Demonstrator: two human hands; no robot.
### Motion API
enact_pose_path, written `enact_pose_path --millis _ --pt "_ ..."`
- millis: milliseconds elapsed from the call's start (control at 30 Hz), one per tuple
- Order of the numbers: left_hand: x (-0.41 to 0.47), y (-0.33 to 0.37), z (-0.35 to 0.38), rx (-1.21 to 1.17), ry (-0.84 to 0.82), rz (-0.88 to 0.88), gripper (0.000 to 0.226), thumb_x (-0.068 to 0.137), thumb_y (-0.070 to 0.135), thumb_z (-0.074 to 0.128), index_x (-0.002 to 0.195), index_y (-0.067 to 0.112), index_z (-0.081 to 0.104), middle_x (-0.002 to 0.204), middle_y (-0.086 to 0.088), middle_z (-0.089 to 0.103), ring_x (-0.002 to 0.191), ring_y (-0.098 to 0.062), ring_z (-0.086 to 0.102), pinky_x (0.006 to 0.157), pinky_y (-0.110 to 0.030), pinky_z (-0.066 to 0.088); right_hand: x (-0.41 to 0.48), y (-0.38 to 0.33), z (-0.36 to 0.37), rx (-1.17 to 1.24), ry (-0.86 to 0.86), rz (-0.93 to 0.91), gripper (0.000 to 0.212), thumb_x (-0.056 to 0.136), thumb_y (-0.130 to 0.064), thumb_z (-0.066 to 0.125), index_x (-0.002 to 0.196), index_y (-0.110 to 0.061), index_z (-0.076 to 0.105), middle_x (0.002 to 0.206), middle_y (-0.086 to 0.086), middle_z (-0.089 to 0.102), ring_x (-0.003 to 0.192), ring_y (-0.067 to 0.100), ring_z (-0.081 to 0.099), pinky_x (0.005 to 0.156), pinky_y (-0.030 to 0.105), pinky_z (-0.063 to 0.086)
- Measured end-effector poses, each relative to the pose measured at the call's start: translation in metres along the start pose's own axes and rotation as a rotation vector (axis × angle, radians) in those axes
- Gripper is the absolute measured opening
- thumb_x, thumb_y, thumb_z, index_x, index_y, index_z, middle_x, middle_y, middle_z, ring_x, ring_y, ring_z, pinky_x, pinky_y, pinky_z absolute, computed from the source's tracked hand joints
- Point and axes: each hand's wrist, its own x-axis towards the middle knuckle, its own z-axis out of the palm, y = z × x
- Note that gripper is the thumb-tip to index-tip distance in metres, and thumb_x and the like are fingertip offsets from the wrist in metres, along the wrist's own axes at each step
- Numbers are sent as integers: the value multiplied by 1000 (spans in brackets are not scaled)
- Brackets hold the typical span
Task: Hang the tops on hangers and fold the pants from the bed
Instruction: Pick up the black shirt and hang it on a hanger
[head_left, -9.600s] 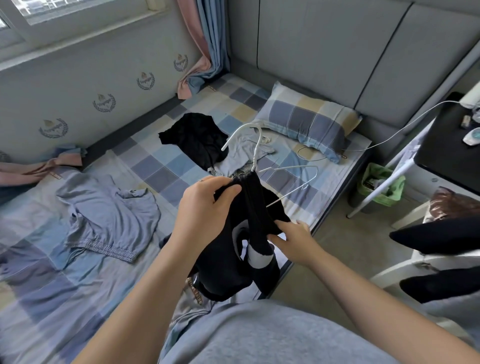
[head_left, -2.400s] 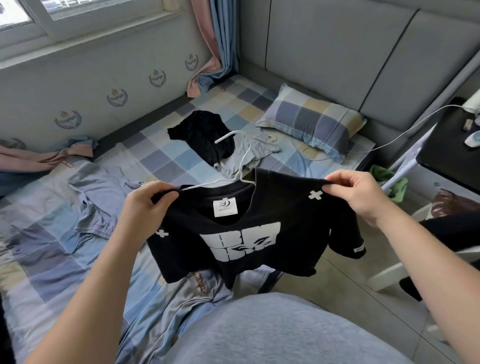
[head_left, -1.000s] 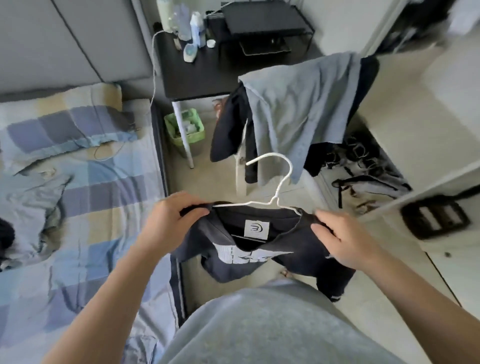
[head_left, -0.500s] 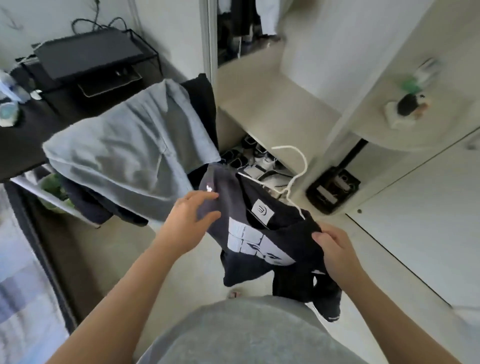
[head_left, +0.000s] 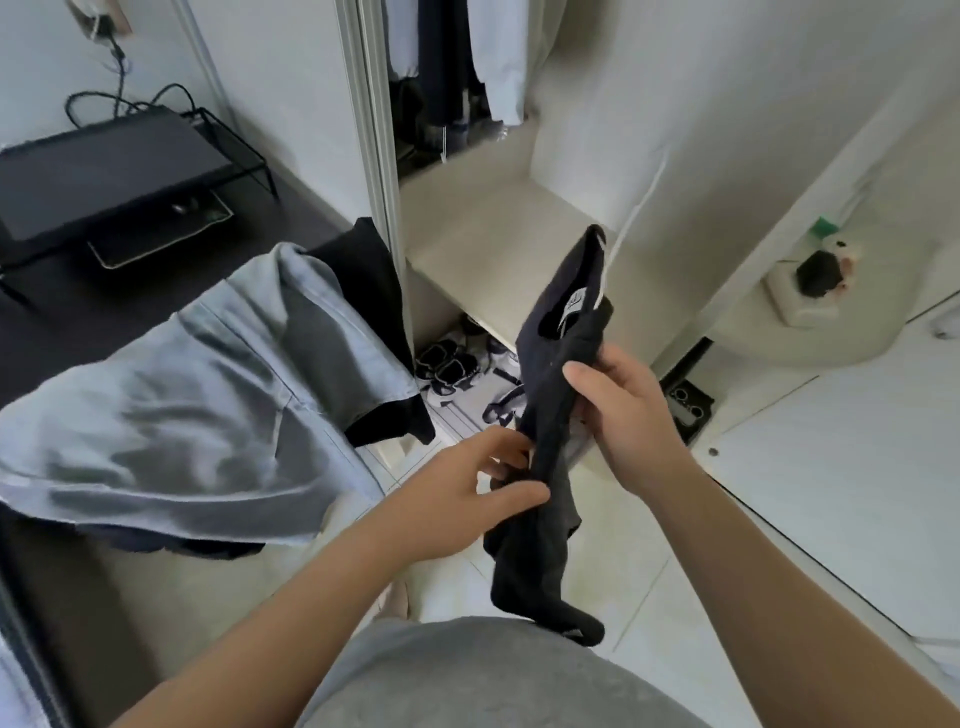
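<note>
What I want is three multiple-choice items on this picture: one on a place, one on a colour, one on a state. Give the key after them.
1. The shoes lie:
A. on a desk
B. on the floor under the wardrobe shelf
C. on a bed

2. The held top is:
A. black
B. red
C. yellow

3. The right hand:
A. hangs empty
B. grips the top
C. lies flat on a desk

Key:
1 B: the pairs sit on the floor beneath the cream shelf.
2 A: the fabric is dark all over, with only a white neck label.
3 B: its fingers curl round the bunched fabric.
</note>
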Motion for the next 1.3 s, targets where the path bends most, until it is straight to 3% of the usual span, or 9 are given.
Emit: enact_pose_path --millis 67,167,267,467,667,767,933,1167,1300 --pt "15 3 -18 16 27 15 55 71 71 64 120 53 47 114 39 56 104 18 54 78 1 41 28 -12 13 -4 -8 -68 10 89 -18 61 93 -15 69 88 7 69 86 26 68 79 40 57" --pt "35 4 -44 73 70 8 60 70 68 68 121 51 42 109 31 61 97 10 61 78 -15 55 64 -29 31 -39 47 -139 6 88 -20 64 87 -20 70 84 4 69 85 24 67 84 46 57" --pt "60 0 -86 214 133 61 37 85 52 66 115 48 44 101 27 61 90 5 61 80 -29 58 106 -52 48 -110 122 -227 5 82 -31 68 82 -27 70 80 -2 69 81 19 67 80 41 56" --pt "119 22 -170 315 200 223 9 95 41 59 102 37 56 91 15 64 82 -3 61 77 -36 55 175 -107 69 -207 211 -396 12 80 -39 65 84 -29 71 78 -7 70 77 14 68 75 34 55" --pt "174 87 -247 368 195 432 10 95 44 59 91 36 57 75 13 59 67 -4 58 60 -25 48 232 -191 71 -200 273 -561 22 76 -38 65 84 -18 70 77 3 70 71 17 68 66 26 55" --pt "201 128 -276 374 198 551 13 96 43 60 87 34 57 71 10 58 64 -8 57 61 -28 50 259 -240 65 -203 272 -650 15 74 -38 65 77 -25 71 78 3 70 72 16 69 66 25 55" --pt "245 195 -316 356 283 683 26 97 37 60 74 36 49 60 15 53 51 -4 48 51 -17 38 308 -331 55 -187 259 -786 8 82 -21 57 80 -16 63 70 -5 67 69 13 67 67 26 56" --pt "292 297 -362 413 407 814 14 97 37 58 86 29 60 70 8 62 65 -7 59 66 -32 54 360 -454 40 -232 219 -953 9 82 -18 56 76 -12 58 67 -5 61 65 9 61 64 23 52" --pt "310 351 -386 464 474 841 15 97 38 57 94 24 63 77 2 67 72 -16 64 74 -44 56 386 -521 22 -328 269 -1012 19 95 -8 53 76 -8 52 73 5 53 68 17 57 65 28 49"
